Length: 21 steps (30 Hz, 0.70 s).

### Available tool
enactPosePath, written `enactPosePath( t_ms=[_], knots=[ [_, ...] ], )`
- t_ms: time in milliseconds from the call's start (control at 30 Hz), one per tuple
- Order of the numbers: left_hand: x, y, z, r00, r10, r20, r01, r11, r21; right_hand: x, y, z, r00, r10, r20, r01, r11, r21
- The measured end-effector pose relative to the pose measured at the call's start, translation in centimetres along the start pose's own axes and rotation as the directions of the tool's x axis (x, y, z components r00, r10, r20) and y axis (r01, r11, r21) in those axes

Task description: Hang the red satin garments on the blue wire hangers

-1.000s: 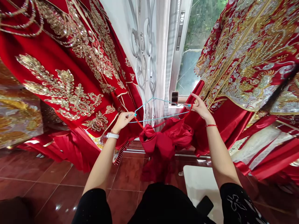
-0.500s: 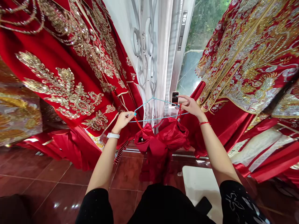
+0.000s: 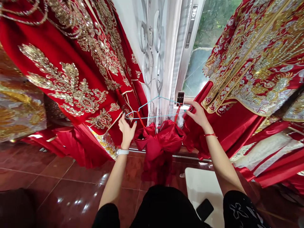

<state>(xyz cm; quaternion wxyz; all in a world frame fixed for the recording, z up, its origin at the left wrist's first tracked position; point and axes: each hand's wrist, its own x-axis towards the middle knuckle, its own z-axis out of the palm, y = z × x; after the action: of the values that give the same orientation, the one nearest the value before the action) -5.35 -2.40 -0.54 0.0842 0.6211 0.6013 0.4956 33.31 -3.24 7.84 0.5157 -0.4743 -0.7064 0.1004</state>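
A red satin dress (image 3: 163,142) hangs by thin straps from a light blue hanger (image 3: 152,117) in front of white scrolled metalwork. The hanger's metal hook points up. At the hanger's left end, my left hand (image 3: 126,131) has its thumb and fingers apart, the fingertips close to the tip of the hanger; I cannot tell if they touch. By the right end, my right hand (image 3: 199,115) is also open, thumb and fingers spread around the hanger's end. Both straps sit on the hanger's arms, inward of my hands.
Red gowns with gold embroidery (image 3: 71,76) hang on the left, and beaded red and gold garments (image 3: 251,63) on the right. A lit phone (image 3: 180,98) stands by the window frame (image 3: 190,41). Below, a white stool (image 3: 197,180) holds a dark phone (image 3: 205,210).
Both hands have let go of the straps and opened. My left hand has moved to the hanger's left tip, my right slightly outward. The dress hangs from the hanger by its straps.
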Motion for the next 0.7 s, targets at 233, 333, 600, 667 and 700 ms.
enactPosePath(
  t_ms=[233,333,600,667,700],
  knots=[
    [-6.6,-2.3,0.0,0.963,0.102,0.250,-0.118,0.992,0.050,-7.4,-1.7,6.3,0.933,0.014,-0.358,-0.006,1.000,0.024],
    [-6.5,-2.6,-0.4,0.744,0.226,0.629,-0.280,0.960,-0.014,-9.7,-3.7,12.3,0.998,-0.068,0.013,0.066,0.994,0.084],
    [-5.2,-2.7,-3.4,0.797,0.254,0.548,-0.216,0.967,-0.134,-9.5,-8.0,19.8,0.745,-0.129,0.654,0.287,0.948,-0.140],
    [-5.1,-2.3,-3.9,0.879,0.224,0.421,-0.178,0.973,-0.146,-8.9,-8.5,20.1,0.777,-0.149,0.612,0.267,0.958,-0.106],
    [-5.0,-2.1,-4.0,0.911,0.209,0.356,-0.166,0.975,-0.147,-8.6,-8.8,20.3,0.796,-0.155,0.585,0.247,0.966,-0.080]
  ],
)
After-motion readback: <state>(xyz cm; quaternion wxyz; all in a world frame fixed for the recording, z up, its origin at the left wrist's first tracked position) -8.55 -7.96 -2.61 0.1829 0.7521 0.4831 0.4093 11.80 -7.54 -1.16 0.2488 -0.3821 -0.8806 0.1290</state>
